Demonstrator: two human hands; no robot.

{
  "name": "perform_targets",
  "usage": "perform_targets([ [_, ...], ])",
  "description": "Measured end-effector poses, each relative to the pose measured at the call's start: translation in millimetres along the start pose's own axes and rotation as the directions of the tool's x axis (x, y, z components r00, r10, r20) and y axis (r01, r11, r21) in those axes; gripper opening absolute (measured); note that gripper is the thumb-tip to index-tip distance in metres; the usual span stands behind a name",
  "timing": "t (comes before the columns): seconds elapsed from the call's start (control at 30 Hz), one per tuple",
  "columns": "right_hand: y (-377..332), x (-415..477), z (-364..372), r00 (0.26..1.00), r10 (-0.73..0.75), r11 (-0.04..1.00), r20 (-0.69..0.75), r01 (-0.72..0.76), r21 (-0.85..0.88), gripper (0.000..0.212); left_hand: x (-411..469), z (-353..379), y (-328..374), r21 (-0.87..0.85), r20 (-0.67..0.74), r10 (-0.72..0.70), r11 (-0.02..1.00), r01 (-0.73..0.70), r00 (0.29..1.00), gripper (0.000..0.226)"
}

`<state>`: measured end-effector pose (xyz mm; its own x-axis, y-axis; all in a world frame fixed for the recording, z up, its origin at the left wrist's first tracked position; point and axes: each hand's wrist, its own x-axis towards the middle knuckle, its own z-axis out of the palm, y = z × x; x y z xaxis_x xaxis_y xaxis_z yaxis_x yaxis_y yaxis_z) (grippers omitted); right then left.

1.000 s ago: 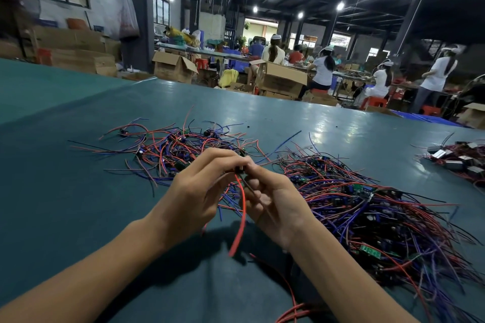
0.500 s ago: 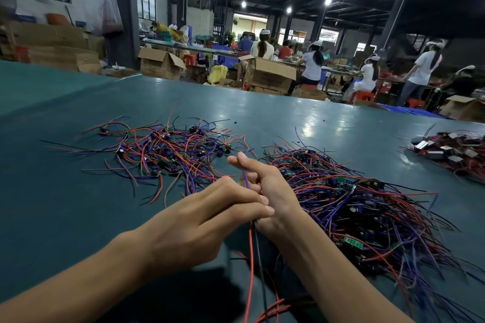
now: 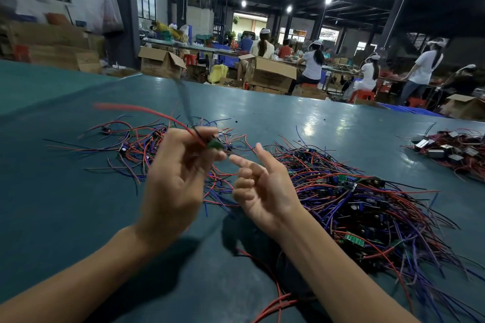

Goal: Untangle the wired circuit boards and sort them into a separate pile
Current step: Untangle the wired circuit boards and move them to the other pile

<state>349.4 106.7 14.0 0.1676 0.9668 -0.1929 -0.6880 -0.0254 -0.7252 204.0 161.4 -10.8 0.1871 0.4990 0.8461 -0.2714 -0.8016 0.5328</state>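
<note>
My left hand (image 3: pixel 175 181) pinches a small green circuit board (image 3: pixel 215 145) between thumb and fingers, above the table. Its red wire (image 3: pixel 136 109) and a dark wire swing up and away to the left, blurred. My right hand (image 3: pixel 262 186) hovers just right of the board, palm up, fingers loosely curled, holding nothing. A big tangled heap of wired boards (image 3: pixel 367 204) lies to the right of my right hand. A thinner, spread-out pile of wired boards (image 3: pixel 136 147) lies behind my left hand.
The work surface is a wide teal table (image 3: pixel 65 204). A third pile with silver-topped parts (image 3: pixel 451 152) sits at the far right edge. Loose red wires (image 3: pixel 275 301) lie near the front edge. Several people work among cardboard boxes (image 3: pixel 273 73) beyond the table.
My hands have parted. The left hand lifted the board up and leftward, its wires whipping upward. The right hand let go and opened, palm up.
</note>
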Motion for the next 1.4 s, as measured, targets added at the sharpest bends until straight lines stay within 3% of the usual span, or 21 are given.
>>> perform_targets([
  [0.1,3.9,-0.7,0.7,1.0,0.0,0.994,0.01,0.001,-0.112,0.059,13.2,-7.6,-0.7,-0.344,-0.111,-0.432,0.862,0.373,0.895,0.018],
  [0.2,9.6,-1.9,1.7,1.0,0.007,0.983,0.008,-0.006,-0.185,0.051,18.4,-11.2,-3.6,-0.583,-0.105,-0.617,0.673,0.454,0.78,0.022],
  [0.37,13.8,-1.1,1.2,0.997,-0.082,0.978,-0.014,0.078,-0.191,0.03,15.8,-6.4,-5.6,-0.623,-0.098,-0.644,0.634,0.458,0.759,0.023],
  [0.53,12.7,-2.7,0.4,0.985,-0.174,0.977,-0.012,0.171,-0.124,0.031,14.2,-10.9,-7.9,-0.586,-0.033,-0.651,0.627,0.513,0.758,0.028],
  [0.7,16.7,-4.0,3.5,0.988,-0.146,0.943,0.05,0.154,-0.296,0.033,16.7,-15.9,-4.2,-0.586,0.092,-0.675,0.558,0.588,0.732,0.028],
  [0.77,21.3,-4.9,6.1,0.988,-0.117,0.927,0.103,0.145,-0.345,0.04,16.9,-15.7,-3.2,-0.623,0.127,-0.681,0.511,0.592,0.721,0.04],
  [0.83,25.9,-5.0,7.9,0.979,-0.135,0.921,0.15,0.18,-0.345,0.033,16.0,-15.0,-2.5,-0.63,0.166,-0.666,0.495,0.598,0.727,0.049],
  [0.93,28.3,-5.9,10.6,0.966,-0.199,0.928,0.168,0.24,-0.285,0.017,14.0,-14.3,-3.3,-0.632,0.191,-0.627,0.509,0.584,0.755,0.037],
  [1.0,26.1,-6.6,11.8,0.958,-0.244,0.926,0.15,0.276,-0.258,0.019,13.4,-13.0,-3.3,-0.63,0.208,-0.618,0.508,0.588,0.758,0.026],
  [1.13,-0.5,-16.0,17.6,0.905,-0.408,0.841,0.122,0.424,-0.337,0.023,12.5,-16.1,-17.9,-0.621,0.162,-0.66,0.51,0.596,0.734,0.034],
  [1.17,-13.3,-19.9,17.8,0.877,-0.465,0.79,0.124,0.474,-0.389,0.024,13.0,-23.1,-23.7,-0.529,0.08,-0.653,0.613,0.587,0.753,0.039],
  [1.2,-28.8,-25.7,16.3,0.849,-0.514,0.735,0.125,0.511,-0.445,0.023,14.3,-31.7,-31.3,-0.299,-0.035,-0.591,0.775,0.556,0.806,0.042],
  [1.23,-45.5,-32.2,13.4,0.827,-0.548,0.688,0.125,0.531,-0.494,0.021,15.6,-42.4,-39.5,0.066,-0.099,-0.449,0.888,0.456,0.888,0.042],
  [1.27,-62.0,-38.8,7.8,0.816,-0.566,0.655,0.113,0.529,-0.539,0.02,15.0,-51.9,-46.1,0.397,-0.066,-0.308,0.865,0.308,0.949,0.04],
  [1.3,-78.0,-45.9,-0.7,0.818,-0.569,0.639,0.087,0.506,-0.579,0.02,13.5,-59.0,-52.1,0.597,0.005,-0.226,0.782,0.178,0.974,0.039],
  [1.33,-92.4,-53.5,-11.8,0.825,-0.564,0.633,0.045,0.467,-0.618,0.02,12.2,-63.1,-56.6,0.696,0.068,-0.214,0.71,0.108,0.974,0.039],
  [1.4,-111.6,-66.6,-37.2,0.835,-0.544,0.627,-0.083,0.339,-0.701,0.021,8.6,-65.2,-63.3,0.772,0.081,-0.308,0.621,0.136,0.948,0.034],
])
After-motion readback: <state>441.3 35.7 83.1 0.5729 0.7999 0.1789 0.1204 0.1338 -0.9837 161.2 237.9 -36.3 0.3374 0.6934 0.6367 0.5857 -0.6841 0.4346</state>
